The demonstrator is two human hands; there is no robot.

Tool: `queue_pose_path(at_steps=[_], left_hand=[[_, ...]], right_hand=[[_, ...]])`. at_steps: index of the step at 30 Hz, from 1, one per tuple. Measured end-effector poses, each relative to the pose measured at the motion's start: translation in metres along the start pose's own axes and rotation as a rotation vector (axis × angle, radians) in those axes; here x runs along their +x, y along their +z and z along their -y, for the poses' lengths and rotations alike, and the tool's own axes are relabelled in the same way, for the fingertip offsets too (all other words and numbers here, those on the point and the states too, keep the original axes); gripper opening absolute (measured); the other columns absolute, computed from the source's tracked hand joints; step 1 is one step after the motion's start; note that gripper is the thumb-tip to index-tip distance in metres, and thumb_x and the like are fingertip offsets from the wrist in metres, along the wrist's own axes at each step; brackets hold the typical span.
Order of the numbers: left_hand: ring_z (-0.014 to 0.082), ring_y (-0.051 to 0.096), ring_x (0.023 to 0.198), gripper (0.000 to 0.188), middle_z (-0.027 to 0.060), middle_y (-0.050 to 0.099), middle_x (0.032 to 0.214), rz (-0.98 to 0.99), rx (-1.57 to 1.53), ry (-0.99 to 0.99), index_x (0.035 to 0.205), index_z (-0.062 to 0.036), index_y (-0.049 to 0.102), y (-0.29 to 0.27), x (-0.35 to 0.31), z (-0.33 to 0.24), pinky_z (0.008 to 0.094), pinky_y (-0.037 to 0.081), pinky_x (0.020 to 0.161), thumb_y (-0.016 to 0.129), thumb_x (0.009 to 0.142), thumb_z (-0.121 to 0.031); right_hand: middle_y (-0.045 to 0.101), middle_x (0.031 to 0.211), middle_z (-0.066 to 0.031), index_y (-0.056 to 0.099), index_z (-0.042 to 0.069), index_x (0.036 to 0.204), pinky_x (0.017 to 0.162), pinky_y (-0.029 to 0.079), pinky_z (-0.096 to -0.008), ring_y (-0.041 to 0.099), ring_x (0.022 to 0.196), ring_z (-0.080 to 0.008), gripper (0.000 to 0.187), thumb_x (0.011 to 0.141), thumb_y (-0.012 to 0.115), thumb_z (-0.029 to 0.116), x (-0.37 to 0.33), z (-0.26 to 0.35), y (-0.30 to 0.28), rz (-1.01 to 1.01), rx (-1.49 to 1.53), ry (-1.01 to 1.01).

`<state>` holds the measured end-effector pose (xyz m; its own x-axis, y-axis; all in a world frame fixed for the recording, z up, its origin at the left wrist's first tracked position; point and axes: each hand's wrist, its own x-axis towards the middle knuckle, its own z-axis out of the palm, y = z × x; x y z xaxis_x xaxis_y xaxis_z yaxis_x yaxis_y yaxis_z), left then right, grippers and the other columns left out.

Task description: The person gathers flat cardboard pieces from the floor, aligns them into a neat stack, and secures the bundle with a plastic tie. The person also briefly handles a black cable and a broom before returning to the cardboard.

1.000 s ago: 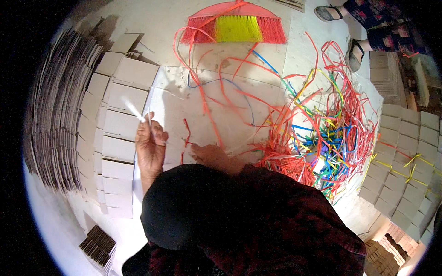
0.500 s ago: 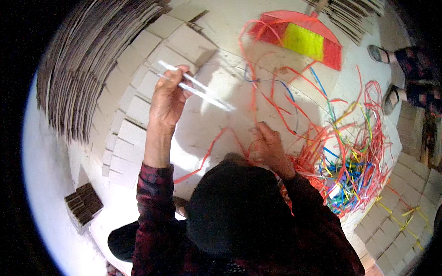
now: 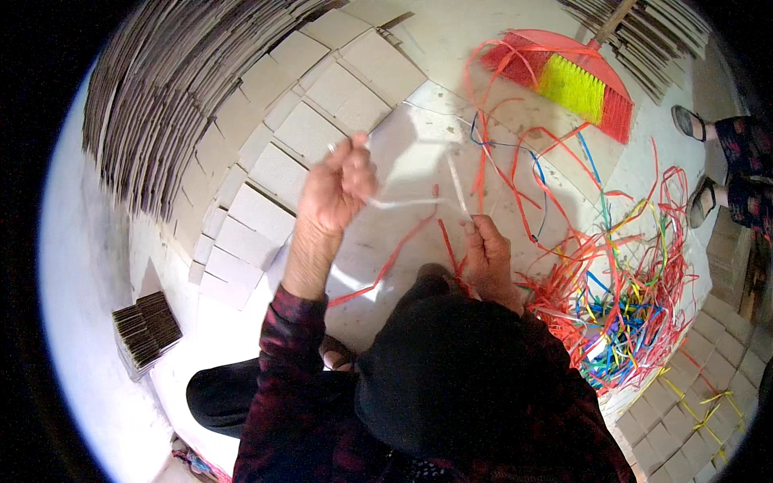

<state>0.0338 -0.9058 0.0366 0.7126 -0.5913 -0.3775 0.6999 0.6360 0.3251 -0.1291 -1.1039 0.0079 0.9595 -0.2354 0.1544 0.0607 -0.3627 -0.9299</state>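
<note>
White strip (image 3: 459, 187) has swung, seemingly pinched by right hand (image 3: 490, 256)

Stacked cardboard (image 3: 173, 97) fills ten o'clock in my view, a red-and-yellow broom (image 3: 568, 83) rests between one and two, a co-worker's dark shoes (image 3: 702, 201) near three, yellow-strapped bundles (image 3: 672, 402) at four, a smaller stack (image 3: 147, 328) at eight.

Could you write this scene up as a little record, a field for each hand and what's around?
Left hand: closed on white strap, blurred
Right hand: pinching white strap
Strap tangle: red, blue, yellow, green; on the right
Broom: red head, red and yellow bristles; upper right
Cardboard stacks: left
Another person's feet: dark shoes, right edge
</note>
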Motion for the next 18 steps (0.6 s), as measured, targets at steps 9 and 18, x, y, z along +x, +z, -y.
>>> queue_pose_path(at_steps=[9,18], left_hand=[[0.0039,0.025,0.044,0.029,-0.0069,0.031,0.057,-0.074,0.185,-0.312,0.106,-0.004,0.053,-0.017,-0.033,0.042,0.0192,0.02,0.039,0.053,0.093,-0.03],[0.0024,0.034,0.049,0.018,-0.008,0.046,0.069,-0.13,0.407,0.186,0.104,-0.0064,0.054,-0.021,-0.047,-0.107,0.0152,0.027,0.04,0.051,0.093,-0.02]], right_hand=[[0.057,0.076,-0.0157,0.056,0.003,0.107,0.057,0.046,-0.0334,0.06,0.063,-0.0288,0.022,0.087,0.051,0.011,-0.02,-0.027,-0.005,0.512,-0.105,-0.076],[0.061,0.083,-0.0155,0.056,0.008,0.105,0.066,0.048,-0.0437,0.061,0.075,-0.0352,0.024,0.081,0.055,0.012,-0.022,-0.04,-0.06,0.793,-0.51,0.228]])
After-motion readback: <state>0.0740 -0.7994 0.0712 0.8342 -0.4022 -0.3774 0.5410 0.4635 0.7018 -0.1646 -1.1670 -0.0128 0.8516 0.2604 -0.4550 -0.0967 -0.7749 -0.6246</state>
